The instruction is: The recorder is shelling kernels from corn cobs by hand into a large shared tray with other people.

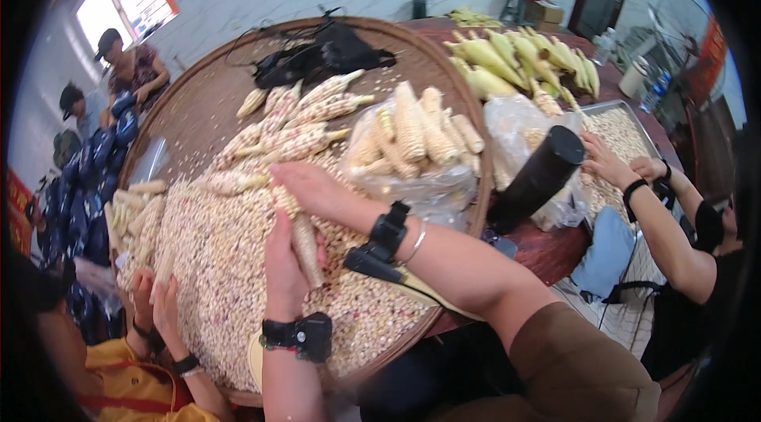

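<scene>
My left hand (284,263) and my right hand (311,189) both grip one pale corn cob (304,241), held upright over a heap of loose kernels (214,263) in a big round woven tray (198,105). The left hand wraps its lower part, the right its top. Both wrists carry black bands. More cobs (297,125) lie in a row just beyond my hands.
A clear bag of cobs (412,141) and a black cloth bundle (325,53) rest on the tray. Unhusked corn (515,57), a black cylinder (539,176) and a metal tray of kernels (626,129) lie right, where another person's hands (610,160) work. A third person's hands (154,303) reach in lower left.
</scene>
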The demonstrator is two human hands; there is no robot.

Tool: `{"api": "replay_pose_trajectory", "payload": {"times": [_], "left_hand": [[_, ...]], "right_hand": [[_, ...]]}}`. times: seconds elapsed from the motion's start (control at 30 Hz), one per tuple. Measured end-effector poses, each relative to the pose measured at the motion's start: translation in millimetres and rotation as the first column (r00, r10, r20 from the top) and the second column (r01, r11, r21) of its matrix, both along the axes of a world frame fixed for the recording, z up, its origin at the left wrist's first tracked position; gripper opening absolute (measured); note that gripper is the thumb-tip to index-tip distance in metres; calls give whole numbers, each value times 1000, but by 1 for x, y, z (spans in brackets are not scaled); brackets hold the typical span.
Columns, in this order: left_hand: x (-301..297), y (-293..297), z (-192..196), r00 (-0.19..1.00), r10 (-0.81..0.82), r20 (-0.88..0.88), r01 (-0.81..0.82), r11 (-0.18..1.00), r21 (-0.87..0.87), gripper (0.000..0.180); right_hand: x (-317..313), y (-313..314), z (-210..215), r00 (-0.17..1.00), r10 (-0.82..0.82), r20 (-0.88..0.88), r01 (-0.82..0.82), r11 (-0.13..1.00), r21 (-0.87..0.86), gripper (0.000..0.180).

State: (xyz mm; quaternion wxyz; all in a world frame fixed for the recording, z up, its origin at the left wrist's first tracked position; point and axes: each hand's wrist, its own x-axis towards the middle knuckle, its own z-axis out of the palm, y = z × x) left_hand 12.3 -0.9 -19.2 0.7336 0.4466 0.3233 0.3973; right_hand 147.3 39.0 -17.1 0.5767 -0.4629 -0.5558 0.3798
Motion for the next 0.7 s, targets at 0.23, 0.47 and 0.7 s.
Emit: {"api": "replay_pose_trajectory", "payload": {"times": [0.23,0.47,0.7], "left_hand": [[8,1,-12,996,80,-49,-76,995,71,51],[20,-4,-10,991,117,-58,-111,989,102,53],[18,-10,0,987,131,-90,-126,991,49,54]], "right_hand": [[1,2,1,999,-43,20,42,997,62,45],[2,6,-2,997,-81,-13,82,996,25,45],[-1,9,-3,998,-38,-54,39,999,12,45]]}}
